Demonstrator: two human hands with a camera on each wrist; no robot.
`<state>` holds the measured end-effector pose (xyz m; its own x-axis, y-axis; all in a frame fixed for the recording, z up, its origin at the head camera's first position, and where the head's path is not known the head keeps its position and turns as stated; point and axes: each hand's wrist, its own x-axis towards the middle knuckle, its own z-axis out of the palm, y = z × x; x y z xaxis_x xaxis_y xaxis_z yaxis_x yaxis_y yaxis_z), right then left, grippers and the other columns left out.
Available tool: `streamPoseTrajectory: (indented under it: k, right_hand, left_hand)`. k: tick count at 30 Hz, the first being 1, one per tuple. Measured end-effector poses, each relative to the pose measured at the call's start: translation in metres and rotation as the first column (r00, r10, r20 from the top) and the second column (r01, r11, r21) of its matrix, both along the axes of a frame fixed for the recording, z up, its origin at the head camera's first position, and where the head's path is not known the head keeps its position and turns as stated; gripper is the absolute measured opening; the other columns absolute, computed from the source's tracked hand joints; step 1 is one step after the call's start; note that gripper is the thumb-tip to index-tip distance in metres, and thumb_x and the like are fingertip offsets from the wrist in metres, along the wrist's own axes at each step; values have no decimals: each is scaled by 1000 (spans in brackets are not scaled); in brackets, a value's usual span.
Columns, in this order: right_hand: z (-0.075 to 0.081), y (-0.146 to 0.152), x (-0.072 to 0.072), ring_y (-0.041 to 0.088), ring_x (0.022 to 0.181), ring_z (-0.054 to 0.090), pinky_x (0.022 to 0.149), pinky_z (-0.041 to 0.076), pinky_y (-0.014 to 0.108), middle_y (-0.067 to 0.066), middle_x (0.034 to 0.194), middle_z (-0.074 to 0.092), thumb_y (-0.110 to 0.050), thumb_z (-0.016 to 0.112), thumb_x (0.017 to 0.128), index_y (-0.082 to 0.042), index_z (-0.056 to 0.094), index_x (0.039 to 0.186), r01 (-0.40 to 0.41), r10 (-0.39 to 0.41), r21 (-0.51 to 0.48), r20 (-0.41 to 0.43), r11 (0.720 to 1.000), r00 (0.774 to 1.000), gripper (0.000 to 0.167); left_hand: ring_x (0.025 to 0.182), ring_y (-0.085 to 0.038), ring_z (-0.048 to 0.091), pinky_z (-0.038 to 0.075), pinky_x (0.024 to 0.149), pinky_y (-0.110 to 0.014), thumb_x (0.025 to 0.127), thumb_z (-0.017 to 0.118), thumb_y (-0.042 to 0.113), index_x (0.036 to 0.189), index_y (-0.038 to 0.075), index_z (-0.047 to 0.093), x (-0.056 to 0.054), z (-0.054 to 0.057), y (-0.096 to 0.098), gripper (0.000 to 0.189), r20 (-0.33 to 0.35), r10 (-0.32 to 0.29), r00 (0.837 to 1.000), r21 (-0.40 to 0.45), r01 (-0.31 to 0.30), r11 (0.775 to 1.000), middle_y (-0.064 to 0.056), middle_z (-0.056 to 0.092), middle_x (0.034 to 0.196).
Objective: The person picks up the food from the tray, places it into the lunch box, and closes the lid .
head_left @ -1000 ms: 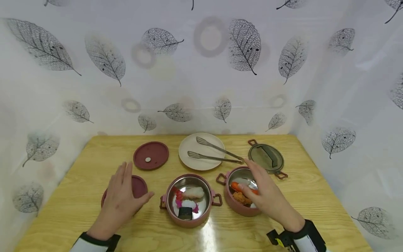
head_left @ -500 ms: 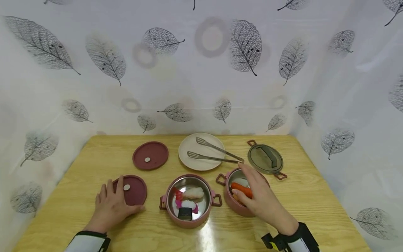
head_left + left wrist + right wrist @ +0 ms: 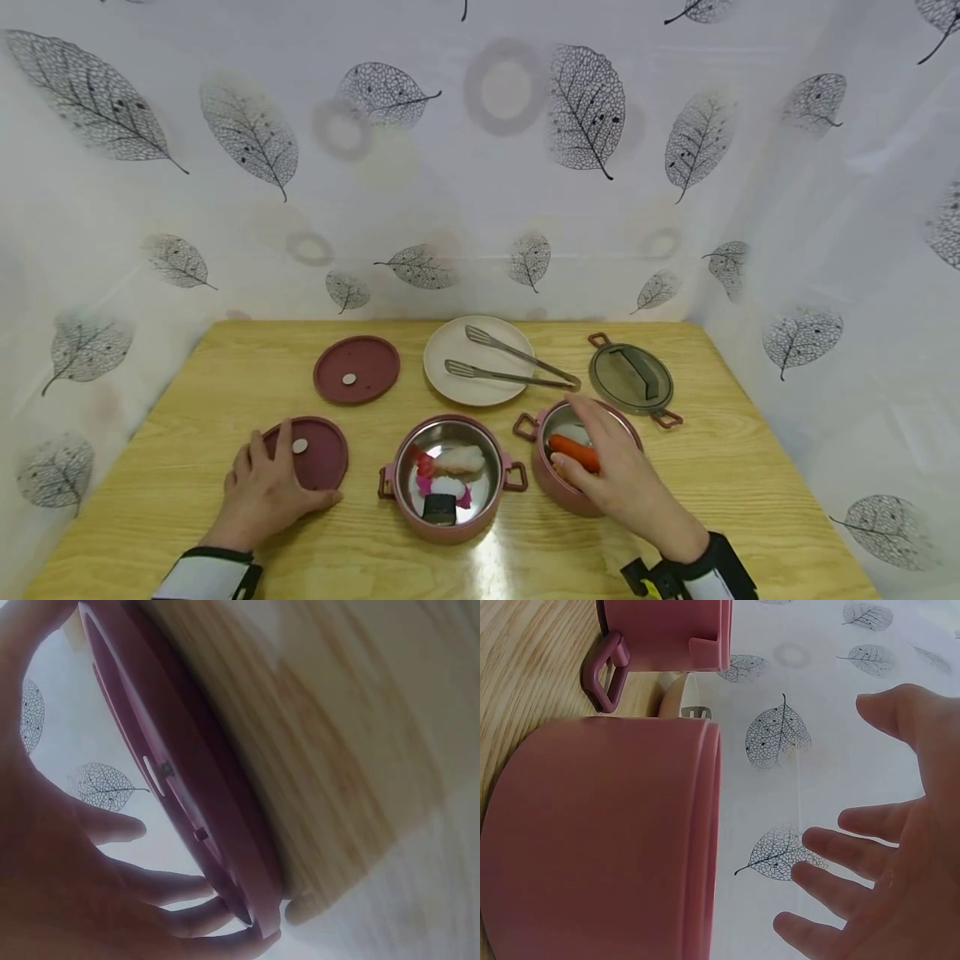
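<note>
My left hand holds a round dark red lid with a small white disc on it, thumb and fingers spread to its rim. In the left wrist view, the thumb and fingertips sit at opposite edges of that lid. My right hand hovers over the right-hand pink pot, fingers relaxed and holding nothing. Inside this pot lies a carrot, with the other contents partly hidden by the hand. From the right wrist view, the fingers stand apart from the pot's rim.
Between the hands, a two-handled pink pot contains several food pieces, one dark-wrapped. Behind are another dark red lid, a white plate bearing metal tongs, and a glass lid with a dark handle.
My left hand has come down from above the nearer dark red lid to its rim, baring the white disc. My right hand has shifted slightly left and lower over the pot.
</note>
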<state>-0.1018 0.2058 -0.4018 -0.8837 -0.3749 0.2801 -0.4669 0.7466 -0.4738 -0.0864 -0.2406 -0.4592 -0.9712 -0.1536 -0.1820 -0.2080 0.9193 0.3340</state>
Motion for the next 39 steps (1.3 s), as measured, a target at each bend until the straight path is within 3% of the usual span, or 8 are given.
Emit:
streamPoseTrajectory:
  k: [4,8,13,17,21,25,33,39]
  right_hand:
    - [-2,-1,1,33,131,50,99,48,57,15,148,48,-35,68,93,-10,36,152,-2,2,6,-19,1000,1000,71]
    - [-3,0,1,32,132,48,100,47,56,13,149,47,-34,69,93,-12,36,152,-8,8,5,-32,1000,999,71]
    - [-4,0,1,35,137,44,105,43,59,16,151,45,-32,70,92,-9,37,152,-17,17,1,-42,1000,999,72]
    - [-5,-1,1,37,138,42,106,41,60,18,152,43,-32,70,92,-9,37,152,-29,29,-3,-44,1000,999,73]
    - [-5,-2,2,37,140,41,106,40,62,16,153,42,-33,70,92,-12,36,153,-27,26,-12,-31,1000,999,73]
    - [-6,-2,3,36,139,41,106,40,62,16,153,43,-33,70,92,-12,36,153,-27,26,-16,-21,1000,999,73]
    - [-5,-1,4,38,139,42,106,40,63,16,153,43,-34,68,94,-12,35,154,-22,22,-22,10,1000,1000,72]
    - [-5,-1,5,37,139,43,106,40,62,16,153,43,-35,67,94,-12,35,154,-19,19,-22,16,1000,1000,71]
  left_hand:
    - [126,-73,18,25,96,-82,60,76,77,154,-8,8,-2,3,0,143,13,12,1000,15,-12,1000,-48,7,144]
    - [126,-71,21,30,94,-81,64,74,77,154,-7,8,-2,10,2,140,-40,17,999,31,-16,999,-47,9,146]
    - [126,-68,28,39,90,-78,67,74,74,154,-5,14,-1,30,17,133,-180,-60,982,39,68,997,-45,17,147]
    - [130,-64,28,40,92,-76,68,75,73,157,-1,13,1,49,37,131,-210,-119,970,62,135,989,-40,18,151]
    - [134,-60,29,40,95,-75,67,75,74,157,2,16,2,59,57,130,-227,-165,960,70,185,980,-36,19,154]
    - [133,-58,34,41,97,-73,64,79,71,155,2,24,2,60,73,126,-259,-218,941,64,242,968,-34,23,155]
    - [129,-52,44,45,96,-68,61,80,70,152,4,35,3,48,102,121,-314,-336,888,17,359,933,-31,33,152]
    - [132,-51,41,41,99,-69,59,80,72,153,8,34,6,43,121,123,-300,-393,869,-18,407,913,-28,33,153]
